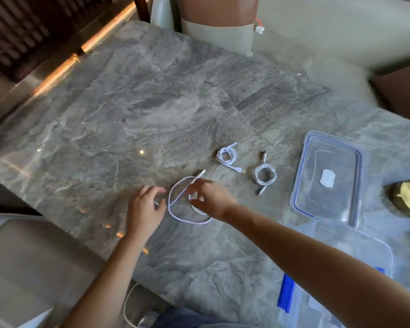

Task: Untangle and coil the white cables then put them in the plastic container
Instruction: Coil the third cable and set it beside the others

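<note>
A loose white cable [175, 209] lies in wide loops on the grey marble table [133, 102]. My right hand [210, 198] pinches part of it near the middle of the loops; one plug end [200, 174] points away beyond my fingers. My left hand [146, 209] is beside the loops with its fingers curled at the cable's other end. Two coiled white cables [227, 157] [265, 176] lie further right on the table. The clear plastic container [355, 245] sits at the near right, partly behind my right forearm.
The container's lid [329, 176], clear with a blue seal, lies flat beyond the container. A gold object [407, 197] sits at the right edge. Another person sits across the table [218, 24]. A pale chair [21, 256] stands at the near left.
</note>
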Motion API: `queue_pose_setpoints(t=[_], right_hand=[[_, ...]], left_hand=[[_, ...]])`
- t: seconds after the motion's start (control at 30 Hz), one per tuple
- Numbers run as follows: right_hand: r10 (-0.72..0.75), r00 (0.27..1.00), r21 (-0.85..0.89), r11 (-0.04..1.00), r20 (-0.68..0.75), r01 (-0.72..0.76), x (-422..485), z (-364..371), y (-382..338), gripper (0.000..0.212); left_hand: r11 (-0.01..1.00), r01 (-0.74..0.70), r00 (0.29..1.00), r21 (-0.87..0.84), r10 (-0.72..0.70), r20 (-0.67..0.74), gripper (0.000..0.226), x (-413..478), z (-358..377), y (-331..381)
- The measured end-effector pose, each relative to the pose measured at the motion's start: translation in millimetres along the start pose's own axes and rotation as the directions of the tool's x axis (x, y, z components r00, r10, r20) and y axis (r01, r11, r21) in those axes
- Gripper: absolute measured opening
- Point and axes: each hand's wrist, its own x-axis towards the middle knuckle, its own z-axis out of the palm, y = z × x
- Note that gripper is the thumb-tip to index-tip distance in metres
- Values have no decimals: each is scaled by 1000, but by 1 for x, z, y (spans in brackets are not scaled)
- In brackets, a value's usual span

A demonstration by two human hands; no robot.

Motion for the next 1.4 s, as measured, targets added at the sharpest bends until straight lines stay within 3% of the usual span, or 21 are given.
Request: queue_pose_setpoints(t=[0.17,0.33,0.5,0.63,0.83,0.93,1.1,1.23,1.4], right_hand=[[-15,996,-71,997,89,22,24,26,-36,35],[40,994,-82,996,100,-32,35,48,-50,34],[21,1000,-30,999,11,-20,29,37,-47,28],[-2,997,14,1000,-79,3,16,10,-40,16],[-62,992,66,995,-113,70,-16,-28,-28,12],[-31,986,95,994,-167,47,-39,-41,-16,14],[-28,942,-7,1000,-335,28,-74,-50,-6,20],[15,895,223,970,-447,95,-94,-52,-4,16],[60,959,551,828,-276,107,-112,-52,-2,14]], left_hand=[[965,-95,981,244,49,188,29,4,-15,-32],[944,-145,964,295,68,257,7,13,-22,-28],[994,-95,985,44,88,150,4,7,-31,-16],[974,81,982,-210,-42,183,6,2,-35,6],[814,310,877,-491,-46,478,12,3,-45,40],[724,380,839,-576,-7,544,11,-3,-49,59],[548,476,818,-688,11,575,11,-17,-43,93],[423,520,792,-742,87,605,11,-31,-37,116],[442,513,733,-736,220,644,12,-55,-26,135]])
